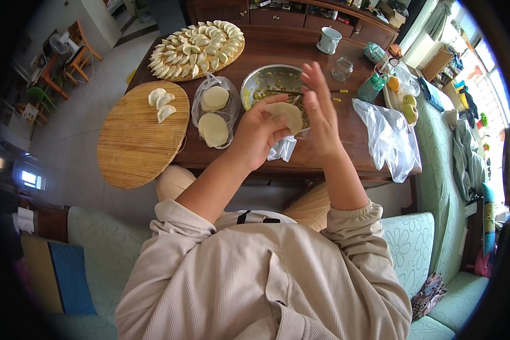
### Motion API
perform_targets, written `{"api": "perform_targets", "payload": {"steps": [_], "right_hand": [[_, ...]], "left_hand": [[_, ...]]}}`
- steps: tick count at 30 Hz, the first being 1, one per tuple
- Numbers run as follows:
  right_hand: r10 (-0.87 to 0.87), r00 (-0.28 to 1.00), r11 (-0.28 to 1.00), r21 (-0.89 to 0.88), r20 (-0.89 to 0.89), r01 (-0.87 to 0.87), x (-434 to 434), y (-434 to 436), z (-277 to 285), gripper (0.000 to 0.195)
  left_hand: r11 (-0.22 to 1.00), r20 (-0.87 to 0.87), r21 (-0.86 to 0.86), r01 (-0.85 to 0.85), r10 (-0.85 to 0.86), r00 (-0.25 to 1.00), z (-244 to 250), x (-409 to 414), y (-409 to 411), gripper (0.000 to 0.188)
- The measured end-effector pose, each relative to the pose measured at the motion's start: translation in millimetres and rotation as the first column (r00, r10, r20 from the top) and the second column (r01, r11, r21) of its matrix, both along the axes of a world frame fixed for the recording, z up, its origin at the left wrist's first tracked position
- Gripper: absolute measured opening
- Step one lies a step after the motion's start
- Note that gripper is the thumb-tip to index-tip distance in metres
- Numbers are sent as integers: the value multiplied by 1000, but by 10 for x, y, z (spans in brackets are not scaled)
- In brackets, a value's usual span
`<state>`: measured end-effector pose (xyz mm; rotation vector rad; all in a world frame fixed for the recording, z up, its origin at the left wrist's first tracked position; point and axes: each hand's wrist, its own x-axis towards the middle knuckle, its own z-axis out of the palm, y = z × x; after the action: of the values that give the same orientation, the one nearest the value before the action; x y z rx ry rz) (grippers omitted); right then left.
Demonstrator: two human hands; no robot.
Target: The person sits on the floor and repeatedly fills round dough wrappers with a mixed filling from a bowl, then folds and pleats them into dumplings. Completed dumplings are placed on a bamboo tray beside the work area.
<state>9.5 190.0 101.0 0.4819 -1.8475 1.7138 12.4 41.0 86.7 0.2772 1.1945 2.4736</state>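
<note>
A round dumpling wrapper (290, 117) is held flat between the thumb and fingers of my left hand (259, 131). Beside it my right hand (323, 110) is raised with straight fingers and holds nothing. Both hands are in front of a steel bowl (255, 76) of chopped filling, which they partly hide. Chopsticks (338, 91) rest across the bowl, their ends past its right rim. To the left, two stacks of wrappers (215, 98) lie on a plastic bag (234, 91). Several folded dumplings (166, 113) sit on a round bamboo board (140, 136) at the table's left edge.
A second bamboo tray (238, 54), covered with rows of dumplings, stands at the back left. Rightward are a white mug (329, 40), a glass jar (342, 69), a teal-lidded bottle (372, 87) and a crumpled plastic bag (386, 136). The near board overhangs the wooden table (280, 40).
</note>
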Motion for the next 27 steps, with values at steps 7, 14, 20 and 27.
{"api": "perform_targets", "payload": {"steps": [7,14,20,27], "right_hand": [[-90,962,992,107,256,64,102,66,-273,23],[-222,974,920,339,32,198,132,-32,-213,11],[-140,968,954,290,206,77,123,-35,-254,31],[-86,965,950,312,250,4,130,-85,-275,59]], "left_hand": [[988,81,150,-42,30,996,-57,-58,-49,35],[989,85,148,-2,-10,996,3,39,-117,33],[971,129,238,-10,-21,991,-88,-6,-168,36],[990,109,135,-33,18,994,-182,-70,-233,29]]}}
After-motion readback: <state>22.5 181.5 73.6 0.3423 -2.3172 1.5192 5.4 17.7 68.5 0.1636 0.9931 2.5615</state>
